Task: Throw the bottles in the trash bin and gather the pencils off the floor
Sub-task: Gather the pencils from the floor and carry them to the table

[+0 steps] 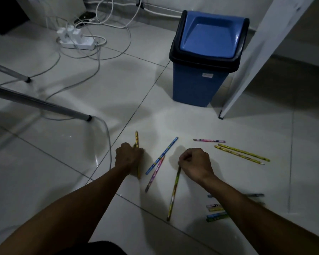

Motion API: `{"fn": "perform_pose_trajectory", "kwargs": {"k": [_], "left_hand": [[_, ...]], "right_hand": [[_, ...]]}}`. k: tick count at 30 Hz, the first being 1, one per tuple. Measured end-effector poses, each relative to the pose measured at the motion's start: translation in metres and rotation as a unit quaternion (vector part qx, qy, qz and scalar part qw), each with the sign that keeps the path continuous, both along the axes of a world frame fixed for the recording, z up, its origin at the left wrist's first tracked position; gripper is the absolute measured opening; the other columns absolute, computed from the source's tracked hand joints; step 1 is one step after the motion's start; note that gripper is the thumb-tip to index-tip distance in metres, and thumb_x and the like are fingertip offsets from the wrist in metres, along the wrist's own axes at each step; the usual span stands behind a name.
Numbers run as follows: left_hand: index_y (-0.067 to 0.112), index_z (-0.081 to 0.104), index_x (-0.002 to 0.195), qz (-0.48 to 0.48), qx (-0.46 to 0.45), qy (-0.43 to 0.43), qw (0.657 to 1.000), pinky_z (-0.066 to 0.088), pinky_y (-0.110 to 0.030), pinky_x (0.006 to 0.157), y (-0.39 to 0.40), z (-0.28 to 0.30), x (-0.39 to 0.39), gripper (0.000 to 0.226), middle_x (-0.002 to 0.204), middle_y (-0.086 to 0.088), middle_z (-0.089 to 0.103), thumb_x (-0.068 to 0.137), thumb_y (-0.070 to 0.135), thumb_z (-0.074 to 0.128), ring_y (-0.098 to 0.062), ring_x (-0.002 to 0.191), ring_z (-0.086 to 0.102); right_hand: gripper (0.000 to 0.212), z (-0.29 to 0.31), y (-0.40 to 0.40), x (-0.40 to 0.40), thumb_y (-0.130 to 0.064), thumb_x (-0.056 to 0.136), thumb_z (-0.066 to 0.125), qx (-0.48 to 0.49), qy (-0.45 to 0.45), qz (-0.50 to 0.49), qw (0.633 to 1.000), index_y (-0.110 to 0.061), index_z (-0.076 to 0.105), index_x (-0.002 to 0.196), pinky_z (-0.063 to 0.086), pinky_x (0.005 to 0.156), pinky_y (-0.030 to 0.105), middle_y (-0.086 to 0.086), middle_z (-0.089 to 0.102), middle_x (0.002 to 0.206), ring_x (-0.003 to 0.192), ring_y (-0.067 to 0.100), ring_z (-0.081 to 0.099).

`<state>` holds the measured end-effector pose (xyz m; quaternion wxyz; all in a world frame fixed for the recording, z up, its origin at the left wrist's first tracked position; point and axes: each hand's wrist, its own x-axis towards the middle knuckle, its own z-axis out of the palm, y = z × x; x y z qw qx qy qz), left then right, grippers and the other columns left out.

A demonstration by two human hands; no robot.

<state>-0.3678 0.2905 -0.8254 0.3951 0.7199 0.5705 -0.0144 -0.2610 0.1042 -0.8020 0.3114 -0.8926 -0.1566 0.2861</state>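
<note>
- Left hand [127,157] was down on the floor [81,100], fingers curled shut round a yellow pencil [136,139]; its top end stuck out past the knuckles, the lower end showed below the fist.
- Right hand [195,162] was also fisted, pinching the top of a green-yellow pencil [173,194] that slanted back toward the person w/ its far end on the tile.
- Btwn the hands lay a blue pencil [162,155] and a pink pencil [155,173], both diagonal, touching or overlapping near the middle.
- To the right of the right hand: a 2nd pink pencil [209,140] lying nearly level, and just below it two yellow pencils [243,153] side by side, close to parallel.
- More pencils [216,211] in a loose bunch under the right forearm, partly hidden and blurred; couldn't count them.
- Blue trash bin [201,83] w/ black rim and blue swing lid stood upright farther back, well apart from the pencils, next to a white panel [261,57].
- Back left: a white power strip [77,42] w/ plugs and cables [92,57] looping over the tiles; two metal legs [41,103] came in from the left edge.
</note>
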Motion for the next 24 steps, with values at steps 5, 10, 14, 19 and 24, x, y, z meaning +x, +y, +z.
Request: {"fn": "perform_pose_trajectory", "kwargs": {"k": [5,10,14,19,24], "left_hand": [[0.005,0.057,0.096,-0.05,0.024,0.044,0.997,0.057,-0.042,0.076,-0.005,0.003,0.006,0.03,0.099,-0.018,0.064,0.087,0.033,0.061,-0.034,0.088,0.064],[0.004,0.052,0.108,-0.124,0.027,0.101,0.987,0.049,-0.039,0.078,-0.008,0.005,0.008,0.029,0.101,-0.013,0.057,0.095,0.03,0.047,-0.035,0.098,0.06],[0.005,0.044,0.106,-0.142,0.008,0.058,0.988,0.048,-0.042,0.079,-0.009,0.003,0.009,0.025,0.111,-0.019,0.058,0.099,0.028,0.038,-0.036,0.098,0.059],[0.0,0.046,0.114,-0.109,-0.047,-0.038,0.992,0.039,-0.031,0.057,-0.007,0.008,0.008,0.025,0.101,-0.015,0.053,0.1,0.018,0.037,-0.021,0.078,0.048],[0.003,0.054,0.108,-0.043,-0.122,-0.111,0.985,0.039,-0.034,0.065,-0.005,0.011,-0.003,0.022,0.093,-0.013,0.051,0.1,0.015,0.039,-0.021,0.077,0.045]], "right_hand": [[0.011,0.001,-0.007,0.003,-0.012,0.08,0.07,0.006,0.018,-0.022,1.0,-0.02,0.076,0.082,0.06,0.08,0.035,-0.001,0.073,0.087,0.084,0.015,0.069],[0.009,0.001,-0.003,0.002,-0.011,0.081,0.071,0.005,0.04,-0.04,0.998,-0.018,0.076,0.084,0.058,0.082,0.032,0.0,0.073,0.09,0.087,0.017,0.068],[0.009,-0.003,0.014,0.005,-0.008,0.08,0.068,0.007,0.069,-0.062,0.996,-0.01,0.076,0.081,0.06,0.078,0.035,0.005,0.074,0.084,0.083,0.022,0.071],[0.02,-0.008,0.053,0.013,-0.015,0.076,0.07,-0.001,0.121,-0.127,0.985,0.0,0.072,0.089,0.059,0.059,0.035,0.015,0.074,0.081,0.069,0.03,0.074],[0.032,-0.013,0.076,0.02,-0.021,0.077,0.068,-0.026,0.131,-0.136,0.982,-0.004,0.058,0.102,0.057,0.045,0.034,0.015,0.069,0.096,0.044,0.026,0.068]]}}
